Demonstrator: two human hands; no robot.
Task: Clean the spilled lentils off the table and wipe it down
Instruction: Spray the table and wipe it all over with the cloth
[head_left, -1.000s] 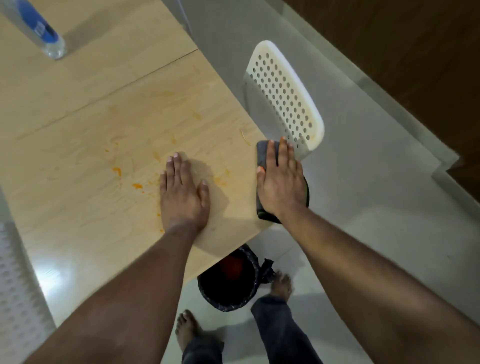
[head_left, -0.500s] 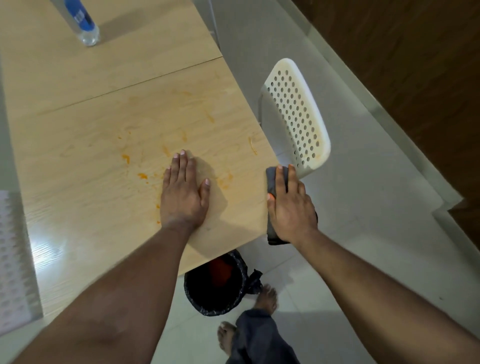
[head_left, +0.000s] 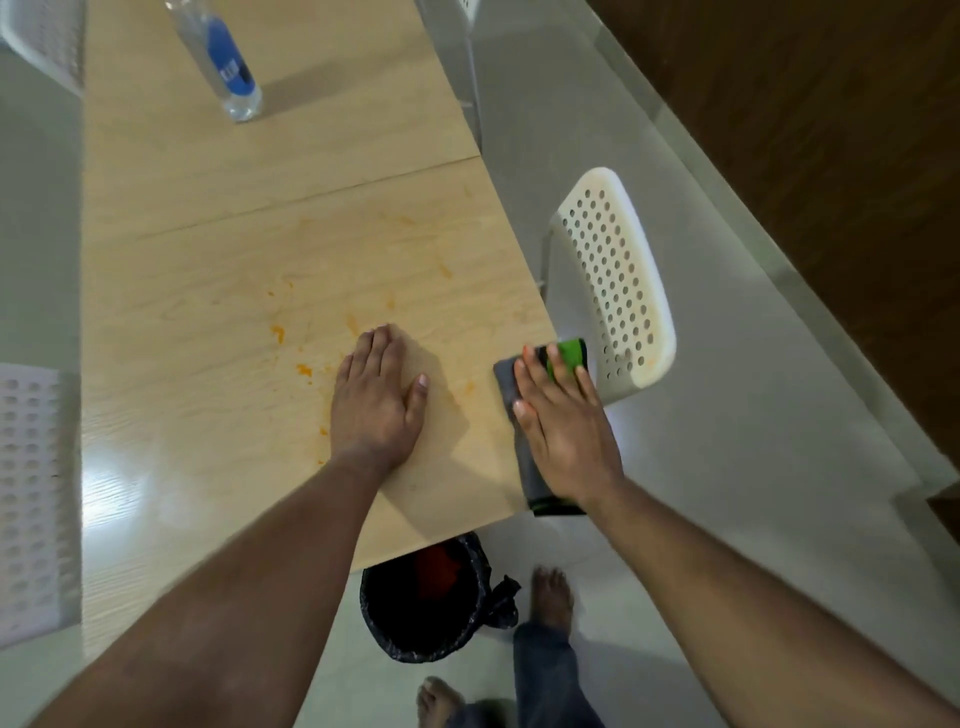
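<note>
Pale wood-grain laminate table (head_left: 218, 249), grey tiled floor around it. Left to right:

- White perforated plastic chair (head_left: 31, 493) at the left edge, another at top left.
- Clear plastic water bottle with blue label (head_left: 221, 60) on the far part of the table, well apart from the mess.
- Orange lentil smears and bits (head_left: 278, 332) sit left of and just beyond the left hand (head_left: 376, 400); fainter streaks run toward the right table edge.
- Left hand lies flat, palm down, fingers straight and together, holding nothing.
- Right hand (head_left: 563, 421) presses flat, fingers straight, on a grey-and-green cleaning cloth (head_left: 569, 353) that straddles the right table edge. Cloth's long axis runs along that edge.
- White perforated chair back (head_left: 618, 280) just right of the cloth.
- Black-lined bin (head_left: 426, 608) on the floor under the near table edge, between the two forearms.

Key relation: residue lies to the left of the cloth, with the left hand between them. Judgement: next wipe needs a leftward sweep, so the left hand should clear first.
</note>
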